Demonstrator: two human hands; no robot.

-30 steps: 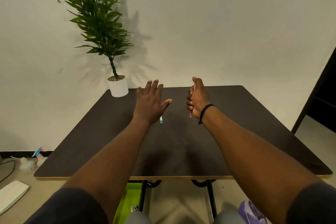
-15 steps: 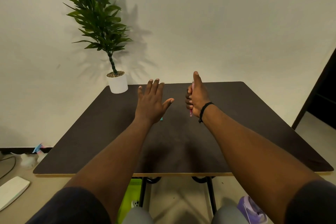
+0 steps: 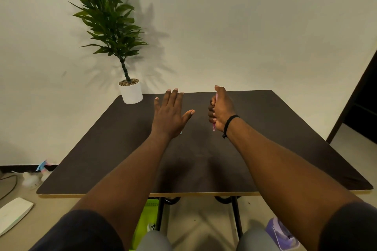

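Hands are both stretching out over the dark table, side by side with a gap between them. Your right hand is curling its fingers tight round a pink pen, thumb pointing up along it. The pen is standing near upright in the fist over the middle of the table, its lower end poking out under the little finger and a bit of pink showing beside the thumb. A black band is sitting on that wrist. Your left hand is lying flat and wide open, fingers straight, thumb splaying toward the right hand, holding nothing; whether the palm is touching the tabletop cannot be told. A teal sliver is peeking out at the heel of that hand, too hidden to identify. A plant in a white pot is standing at the far left corner, against the wall. A green basket is showing below the near edge.
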